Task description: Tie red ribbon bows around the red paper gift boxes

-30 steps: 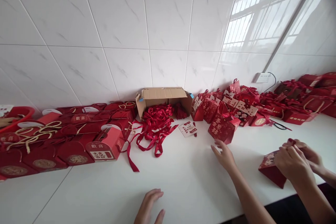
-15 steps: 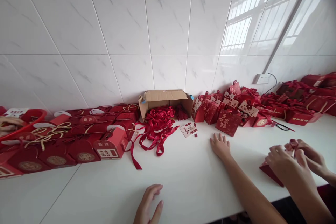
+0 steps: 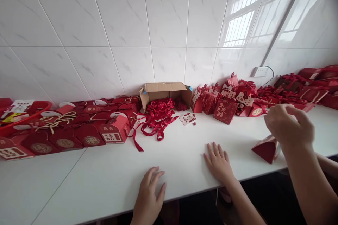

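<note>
My left hand [image 3: 150, 190] hovers over or rests lightly on the white table near its front edge, fingers loosely curved and apart, holding nothing. My right hand [image 3: 218, 163] lies flat on the tabletop, fingers spread and nothing under them that I can see. Nearest beyond my hands are a heap of dark red ribbons [image 3: 158, 126], a white printed card [image 3: 187, 118], and a red gift box with gold lettering [image 3: 225, 110]. To the right, a co-worker's raised hand [image 3: 290, 124] partly hides a triangular red box [image 3: 266, 151].
Red gift boxes [image 3: 91, 137] stand in rows on the left, beside a red basket [image 3: 37, 107]. An open cardboard box [image 3: 166, 87] holding ribbons sits against the tiled wall. More red boxes line the back right, near a power strip [image 3: 260, 71].
My left hand has come further into view. My right hand now appears lower, and the view has shifted. The co-worker's near hand has lifted from the triangular box.
</note>
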{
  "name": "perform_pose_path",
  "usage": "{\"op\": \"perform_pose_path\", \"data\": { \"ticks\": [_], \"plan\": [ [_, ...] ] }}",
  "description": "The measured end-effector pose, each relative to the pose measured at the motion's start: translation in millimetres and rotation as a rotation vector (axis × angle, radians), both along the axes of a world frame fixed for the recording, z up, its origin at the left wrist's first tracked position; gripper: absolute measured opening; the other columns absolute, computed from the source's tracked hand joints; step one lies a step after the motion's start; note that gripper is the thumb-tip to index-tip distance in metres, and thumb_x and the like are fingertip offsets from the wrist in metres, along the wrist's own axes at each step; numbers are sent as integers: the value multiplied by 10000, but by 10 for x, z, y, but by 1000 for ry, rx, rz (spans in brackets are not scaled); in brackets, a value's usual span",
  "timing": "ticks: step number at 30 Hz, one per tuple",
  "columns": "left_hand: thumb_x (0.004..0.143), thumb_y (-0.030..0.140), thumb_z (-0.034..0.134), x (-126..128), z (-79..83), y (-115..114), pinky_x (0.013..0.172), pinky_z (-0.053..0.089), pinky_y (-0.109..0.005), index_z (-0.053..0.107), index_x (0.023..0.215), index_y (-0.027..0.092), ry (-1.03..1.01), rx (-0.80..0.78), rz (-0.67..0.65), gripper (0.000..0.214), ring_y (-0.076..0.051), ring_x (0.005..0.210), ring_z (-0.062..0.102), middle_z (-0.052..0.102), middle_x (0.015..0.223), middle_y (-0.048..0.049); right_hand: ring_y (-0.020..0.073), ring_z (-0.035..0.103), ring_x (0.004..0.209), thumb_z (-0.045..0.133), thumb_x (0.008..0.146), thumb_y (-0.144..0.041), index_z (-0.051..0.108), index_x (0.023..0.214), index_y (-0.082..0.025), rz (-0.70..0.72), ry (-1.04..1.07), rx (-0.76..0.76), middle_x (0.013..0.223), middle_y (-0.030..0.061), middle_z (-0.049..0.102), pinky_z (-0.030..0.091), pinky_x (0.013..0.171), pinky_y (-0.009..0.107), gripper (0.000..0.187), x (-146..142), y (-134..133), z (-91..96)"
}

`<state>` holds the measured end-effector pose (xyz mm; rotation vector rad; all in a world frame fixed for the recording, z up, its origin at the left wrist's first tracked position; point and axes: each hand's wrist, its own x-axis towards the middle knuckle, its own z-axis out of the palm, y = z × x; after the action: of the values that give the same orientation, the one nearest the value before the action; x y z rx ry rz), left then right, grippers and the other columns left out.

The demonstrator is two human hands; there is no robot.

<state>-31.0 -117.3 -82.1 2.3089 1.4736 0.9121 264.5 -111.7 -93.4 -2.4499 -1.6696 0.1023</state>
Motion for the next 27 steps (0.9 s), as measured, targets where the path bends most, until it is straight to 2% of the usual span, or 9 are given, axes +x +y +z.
{"op": "perform_pose_path", "data": {
  "ticks": [8, 14, 27],
  "plan": [
    [848, 339, 507, 107, -22, 19, 936, 494, -492, 621, 1057, 179, -11, 113, 116, 287, -312, 1183, 518, 553, 1216, -144, 336, 191, 1404, 301, 947, -445, 369, 1430, -150, 21, 37, 37, 1520, 147, 257, 177, 1104, 500, 570, 43, -40, 87],
    [851, 340, 500, 139, 2, 2, 917, 501, -469, 610, 1035, 181, 2, 133, 114, 267, -296, 1129, 550, 577, 1144, -126, 299, 210, 1403, 332, 937, -464, 439, 1385, -184, 48, 79, 87, 1506, 112, 305, 162, 1118, 449, 539, 72, -122, 107],
    [851, 330, 493, 162, 17, -4, 916, 491, -447, 599, 1003, 179, 7, 162, 92, 239, -281, 1065, 571, 603, 1064, -107, 296, 246, 1390, 378, 919, -441, 490, 1347, -191, 46, 127, 141, 1486, 90, 351, 188, 1120, 447, 509, 109, -132, 91]
  ]
}}
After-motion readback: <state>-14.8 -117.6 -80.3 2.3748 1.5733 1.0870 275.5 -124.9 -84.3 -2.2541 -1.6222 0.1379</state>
